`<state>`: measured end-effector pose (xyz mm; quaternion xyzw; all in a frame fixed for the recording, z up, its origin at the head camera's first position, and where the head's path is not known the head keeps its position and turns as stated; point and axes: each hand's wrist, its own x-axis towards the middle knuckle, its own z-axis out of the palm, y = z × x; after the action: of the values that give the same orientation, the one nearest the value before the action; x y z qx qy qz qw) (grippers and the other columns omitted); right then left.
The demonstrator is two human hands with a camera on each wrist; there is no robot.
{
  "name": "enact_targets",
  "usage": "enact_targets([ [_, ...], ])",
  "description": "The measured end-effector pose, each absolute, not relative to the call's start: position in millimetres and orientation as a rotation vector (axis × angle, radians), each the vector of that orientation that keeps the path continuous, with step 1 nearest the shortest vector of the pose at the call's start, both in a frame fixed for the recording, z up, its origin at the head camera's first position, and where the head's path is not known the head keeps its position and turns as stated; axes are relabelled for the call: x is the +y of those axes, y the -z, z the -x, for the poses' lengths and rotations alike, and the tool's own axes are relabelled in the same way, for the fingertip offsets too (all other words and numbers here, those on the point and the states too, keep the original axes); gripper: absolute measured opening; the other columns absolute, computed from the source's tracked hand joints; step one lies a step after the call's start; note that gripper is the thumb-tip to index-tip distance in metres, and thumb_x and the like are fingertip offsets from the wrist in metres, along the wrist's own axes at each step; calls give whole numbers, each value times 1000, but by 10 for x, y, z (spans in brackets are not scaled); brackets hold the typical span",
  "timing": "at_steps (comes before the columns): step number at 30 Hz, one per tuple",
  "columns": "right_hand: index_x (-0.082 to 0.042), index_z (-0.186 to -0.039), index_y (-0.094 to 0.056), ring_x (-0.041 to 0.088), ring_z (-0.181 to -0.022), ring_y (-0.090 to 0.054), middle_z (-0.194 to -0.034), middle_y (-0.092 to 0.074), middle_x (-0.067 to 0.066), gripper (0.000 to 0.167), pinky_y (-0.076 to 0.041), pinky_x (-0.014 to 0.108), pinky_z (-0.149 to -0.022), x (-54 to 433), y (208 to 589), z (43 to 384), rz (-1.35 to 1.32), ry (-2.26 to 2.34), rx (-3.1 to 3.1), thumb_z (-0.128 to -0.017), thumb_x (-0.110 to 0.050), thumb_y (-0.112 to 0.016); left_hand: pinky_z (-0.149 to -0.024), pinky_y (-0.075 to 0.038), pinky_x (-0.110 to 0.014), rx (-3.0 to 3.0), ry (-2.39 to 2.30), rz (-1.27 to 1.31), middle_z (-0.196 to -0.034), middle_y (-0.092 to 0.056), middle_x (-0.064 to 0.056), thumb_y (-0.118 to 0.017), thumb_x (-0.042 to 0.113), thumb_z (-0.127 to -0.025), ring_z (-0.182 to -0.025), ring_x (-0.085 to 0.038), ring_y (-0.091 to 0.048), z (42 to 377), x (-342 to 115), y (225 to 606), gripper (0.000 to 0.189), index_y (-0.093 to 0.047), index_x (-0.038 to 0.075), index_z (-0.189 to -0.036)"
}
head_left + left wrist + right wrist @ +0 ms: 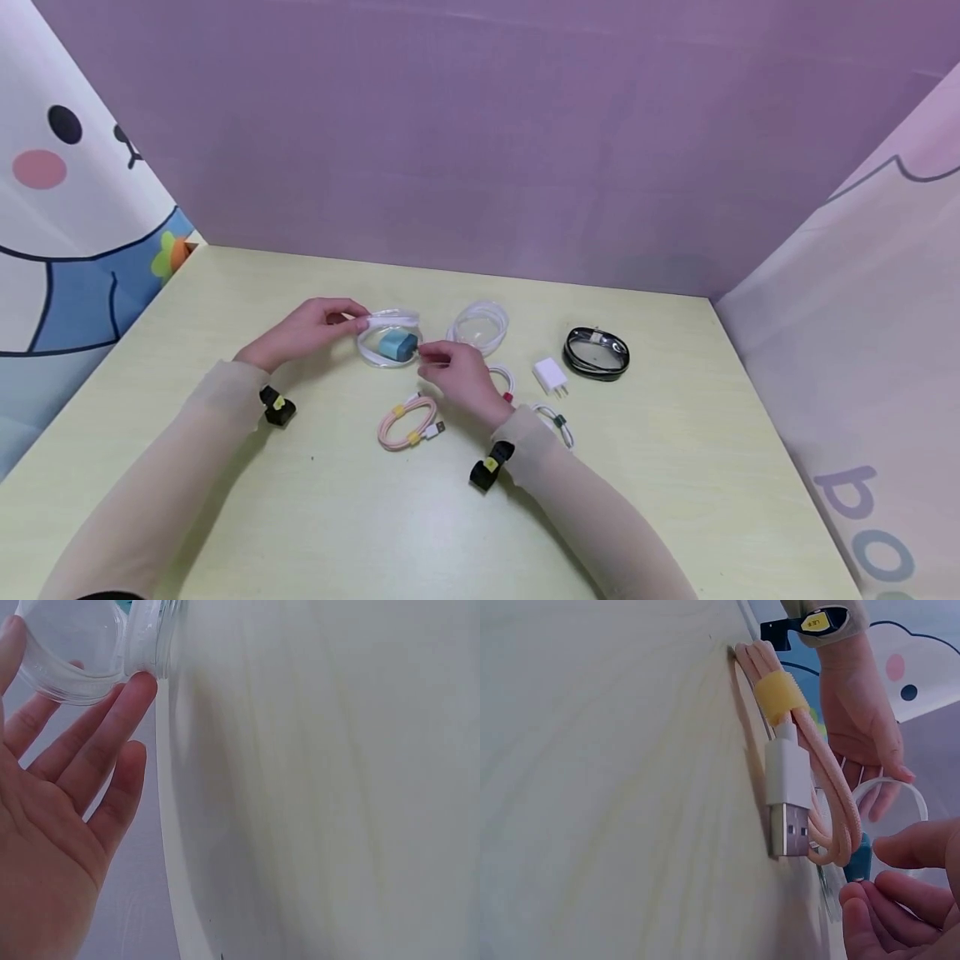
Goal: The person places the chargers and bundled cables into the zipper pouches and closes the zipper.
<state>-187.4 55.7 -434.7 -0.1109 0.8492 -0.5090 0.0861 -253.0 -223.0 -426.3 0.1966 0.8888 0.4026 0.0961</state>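
Note:
In the head view, my left hand (322, 323) pinches the left side of a white coiled cable (378, 357) with a clear, shiny wrapping. A blue-teal charger plug (397, 344) lies within that coil's ring. At the coil's right edge, beside the plug, are the fingertips of my right hand (463, 377); its thumb and forefinger look apart in the right wrist view, and whether they grip anything is unclear. Nearer the front, a pink braided USB cable (386, 435) lies coiled under yellow ties.
Behind the right hand sits another whitish coil (501, 317). Further right are a white charger plug (550, 377) and a black coiled cable (596, 369). Two small white cables, one with a red tie (507, 397) and one with a green tie (559, 421), are partly covered by the right arm.

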Motion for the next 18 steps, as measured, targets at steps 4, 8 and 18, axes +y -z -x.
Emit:
enact_targets([
  [4,-8,-128,-67,14,-101,-68,-115,-71,5,40,-52,25,-89,534,4356,1886,351,1506,2515,-89,-9,-73,-92,-45,-42,2622,-1199,-579,-119,-67,-7,-61,44,-98,-103,-23,-60,2519,-2222,4256,39,-69,14,-121],
  [8,-8,-131,-65,12,-101,-67,-118,-70,5,41,-52,24,-88,512,4342,1903,371,1501,2517,-90,-10,-73,-93,-44,-42,2615,-1204,-577,-120,-66,-7,-61,44,-98,-104,-23,-60,2509,-2212,4246,39,-69,14,-122],
  [18,-8,-135,-62,14,-103,-66,-123,-69,6,46,-51,24,-90,434,4328,1990,398,1521,2496,-90,-11,-73,-90,-46,-41,2599,-1206,-598,-118,-67,-8,-60,44,-99,-99,-23,-62,2519,-2172,4216,39,-69,14,-122],
])
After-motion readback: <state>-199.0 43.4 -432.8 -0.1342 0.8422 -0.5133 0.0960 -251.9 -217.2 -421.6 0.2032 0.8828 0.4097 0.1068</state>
